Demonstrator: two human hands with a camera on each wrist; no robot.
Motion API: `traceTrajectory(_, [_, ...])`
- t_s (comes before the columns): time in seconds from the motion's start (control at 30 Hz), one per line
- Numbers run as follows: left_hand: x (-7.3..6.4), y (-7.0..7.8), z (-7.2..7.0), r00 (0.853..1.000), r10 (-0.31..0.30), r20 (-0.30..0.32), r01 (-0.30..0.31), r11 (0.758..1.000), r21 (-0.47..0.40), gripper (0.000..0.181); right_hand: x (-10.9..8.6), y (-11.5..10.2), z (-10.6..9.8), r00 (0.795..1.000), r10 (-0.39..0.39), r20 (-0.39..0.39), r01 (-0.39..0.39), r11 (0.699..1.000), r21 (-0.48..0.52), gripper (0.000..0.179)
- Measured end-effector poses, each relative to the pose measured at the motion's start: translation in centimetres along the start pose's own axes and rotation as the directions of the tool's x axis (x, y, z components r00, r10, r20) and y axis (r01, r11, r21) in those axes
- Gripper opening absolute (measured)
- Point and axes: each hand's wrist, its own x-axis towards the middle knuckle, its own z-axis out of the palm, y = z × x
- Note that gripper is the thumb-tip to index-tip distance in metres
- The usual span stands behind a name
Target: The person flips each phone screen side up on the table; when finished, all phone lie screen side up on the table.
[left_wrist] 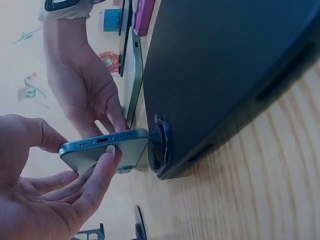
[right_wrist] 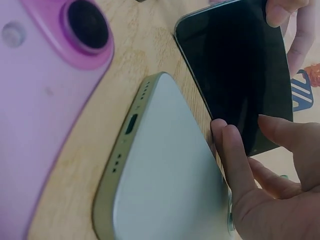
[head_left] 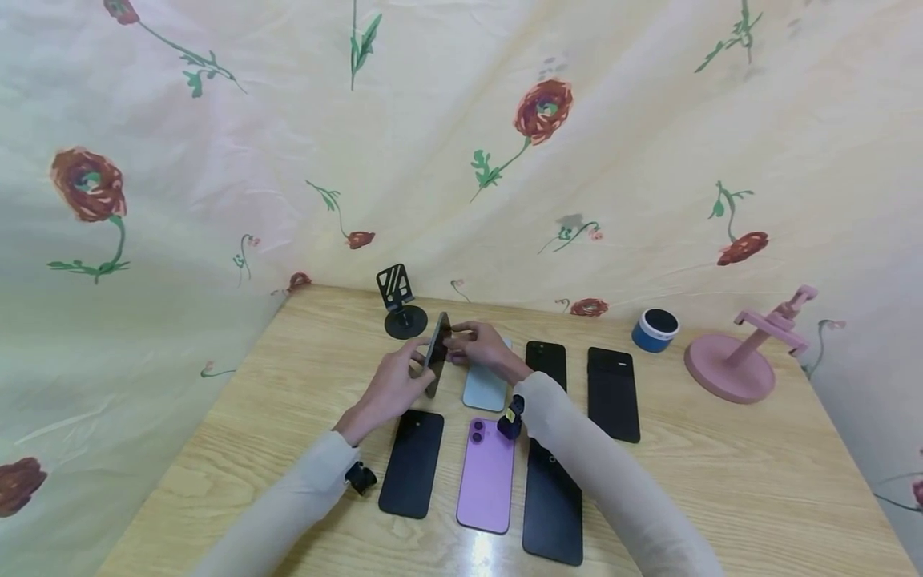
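A dark-screened phone [head_left: 437, 353] stands on edge above the table [head_left: 721, 481] at frame centre, pinched between the fingers of the left hand [head_left: 395, 389] and right hand [head_left: 481, 346]; judged loosely held, it could slip onto the pale phone [head_left: 485, 385] lying below. The left wrist view alone shows its port edge [left_wrist: 107, 142]; the right wrist view shows its glass [right_wrist: 240, 75].

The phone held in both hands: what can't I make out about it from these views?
- Held phone: head view shows it edge-on and small; back hidden.
- Left wrist view: the left hand covers its lower part, only the port end shows.
- Right wrist view: the right hand covers a corner; top cut off.
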Motion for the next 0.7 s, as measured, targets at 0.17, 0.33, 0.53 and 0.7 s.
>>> traceTrajectory(0.17, [-0.1, -0.2, -0.5, 1.0, 0.004, -0.019, -0.004, 1.0, -0.011, 0.054, 0.0, 0.1, 0.1, 1.0, -0.02, -0.006, 0.02, 0.999, -0.031, 0.059])
traceTrajectory(0.33, [0.0, -0.5, -0.9, 0.999, -0.019, -0.036, 0.018, 1.0, -0.015, 0.053, -0.3, 0.2, 0.4, 0.999, -0.048, -0.013, 0.046, 0.995, -0.093, 0.068])
traceTrajectory(0.53, [0.0, -0.9, -1.2, 0.998, -0.041, -0.046, 0.04, 0.999, -0.029, 0.054, -0.6, 0.2, 0.7, 0.997, -0.064, -0.041, 0.058, 0.987, -0.147, 0.073])
traceTrajectory(0.7, [0.0, -1.3, -1.5, 0.996, -0.062, -0.059, 0.064, 0.998, 0.026, 0.051, -0.8, 0.1, 1.0, 0.995, -0.078, -0.067, 0.063, 0.976, -0.209, 0.077])
